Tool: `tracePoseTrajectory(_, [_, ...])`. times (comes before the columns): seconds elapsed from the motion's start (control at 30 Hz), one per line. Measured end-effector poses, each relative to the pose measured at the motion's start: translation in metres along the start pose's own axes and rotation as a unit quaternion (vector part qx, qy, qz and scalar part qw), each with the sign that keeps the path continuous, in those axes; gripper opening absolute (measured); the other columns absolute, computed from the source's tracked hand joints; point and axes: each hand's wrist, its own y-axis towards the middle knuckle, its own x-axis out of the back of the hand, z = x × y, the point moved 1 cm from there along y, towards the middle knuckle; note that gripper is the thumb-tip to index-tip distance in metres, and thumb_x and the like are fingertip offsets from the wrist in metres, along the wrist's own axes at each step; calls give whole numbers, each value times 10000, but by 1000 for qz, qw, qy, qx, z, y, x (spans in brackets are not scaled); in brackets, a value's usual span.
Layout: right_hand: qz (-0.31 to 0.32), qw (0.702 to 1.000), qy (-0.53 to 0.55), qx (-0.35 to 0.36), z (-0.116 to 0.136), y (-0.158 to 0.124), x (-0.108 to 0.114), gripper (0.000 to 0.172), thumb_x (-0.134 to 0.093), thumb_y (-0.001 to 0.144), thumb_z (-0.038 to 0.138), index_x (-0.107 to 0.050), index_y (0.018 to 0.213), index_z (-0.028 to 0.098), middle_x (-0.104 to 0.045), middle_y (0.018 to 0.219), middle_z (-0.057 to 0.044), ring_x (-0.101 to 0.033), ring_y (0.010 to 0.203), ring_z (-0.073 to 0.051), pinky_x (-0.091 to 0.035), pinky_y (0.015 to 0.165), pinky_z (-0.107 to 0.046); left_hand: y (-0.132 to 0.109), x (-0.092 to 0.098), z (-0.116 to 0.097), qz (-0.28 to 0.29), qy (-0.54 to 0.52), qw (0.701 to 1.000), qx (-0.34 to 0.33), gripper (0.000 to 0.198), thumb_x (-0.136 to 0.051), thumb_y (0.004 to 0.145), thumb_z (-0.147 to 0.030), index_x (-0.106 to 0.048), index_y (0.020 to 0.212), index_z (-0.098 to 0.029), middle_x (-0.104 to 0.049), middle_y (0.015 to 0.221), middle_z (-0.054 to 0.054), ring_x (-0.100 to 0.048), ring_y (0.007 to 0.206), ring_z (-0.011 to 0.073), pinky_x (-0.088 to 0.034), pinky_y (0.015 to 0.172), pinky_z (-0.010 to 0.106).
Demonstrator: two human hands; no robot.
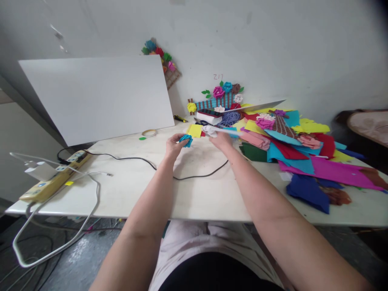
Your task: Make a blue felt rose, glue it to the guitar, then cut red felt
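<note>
My left hand [175, 144] pinches a small blue fabric or paper flower [186, 140] above the white table. To its right, my right hand [220, 141] is closed around a blurred white object that looks like a hot glue gun [209, 130], a pale rod stretching rightward from it. A black cord [197, 176] runs across the table and passes out of sight by my right forearm. Between the hands, just beyond them, lies a yellow square sheet [195, 130]. The fingers of my right hand are partly hidden.
Colored sheets [327, 167] pile up on the right. Finished flower decorations [222, 97] lean against the wall. On the left are a power strip [45, 190] and a large white board [100, 97]. A tape roll [149, 132] and a yellow cutter [180, 119] lie behind my left hand.
</note>
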Motion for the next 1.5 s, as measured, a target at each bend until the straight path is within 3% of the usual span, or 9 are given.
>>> tracePoseTrajectory(0.07, [30, 987, 155, -6, -2, 0, 5, 182, -592, 738, 309, -628, 856, 175, -645, 730, -57, -597, 642, -176, -465, 560, -266, 0, 0, 1, 0, 2, 1000, 1, 332, -783, 522, -296, -694, 794, -127, -671, 719, 49, -594, 623, 141, -505, 607, 282])
tracePoseTrajectory(0.17, [152, 915, 373, 24, -3, -4, 10, 177, -628, 719, 316, -548, 720, 158, -492, 528, 24, -405, 400, -80, -355, 396, -217, 2, 2, 6, 5, 4, 1000, -4, 331, -782, 522, -292, -697, 798, -131, -671, 723, 47, -596, 624, 140, -507, 615, 283])
tracePoseTrajectory(0.23, [212, 866, 450, 56, -3, -7, 12, 225, -671, 688, 328, -532, 701, 152, -460, 506, 46, -348, 367, -53, -306, 360, -200, 4, 3, 11, 10, 1, 1000, -7, 338, -781, 527, -297, -697, 812, -135, -672, 733, 46, -597, 630, 138, -511, 625, 286])
tracePoseTrajectory(0.33, [245, 838, 480, 82, -4, -8, 13, 278, -709, 659, 359, -565, 720, 129, -487, 520, 39, -349, 361, -40, -282, 343, -189, 6, 5, 15, 13, -1, 1000, -10, 343, -784, 526, -301, -695, 815, -139, -674, 736, 44, -598, 637, 139, -517, 640, 290])
tracePoseTrajectory(0.8, [250, 866, 416, 120, -1, -9, 19, 316, -741, 627, 380, -541, 600, 137, -503, 469, 35, -357, 335, -36, -264, 332, -195, 5, 5, 13, 1, 22, 1000, -7, 316, -780, 525, -276, -698, 799, -141, -674, 719, 39, -600, 634, 143, -510, 628, 279])
tracePoseTrajectory(1.03, [232, 874, 409, 119, 1, -8, 19, 276, -740, 631, 326, -530, 704, 162, -473, 437, 63, -353, 331, -47, -253, 320, -186, 5, 5, 13, 8, 24, 1000, -11, 313, -774, 542, -278, -698, 812, -140, -675, 729, 42, -602, 638, 145, -510, 630, 282])
tracePoseTrajectory(1.5, [227, 882, 389, 142, 3, -8, 21, 279, -730, 654, 312, -493, 620, 169, -433, 417, 61, -339, 329, -45, -253, 312, -191, 4, 5, 10, 6, 27, 1000, -13, 320, -777, 531, -272, -698, 812, -143, -673, 733, 40, -603, 643, 145, -512, 622, 275])
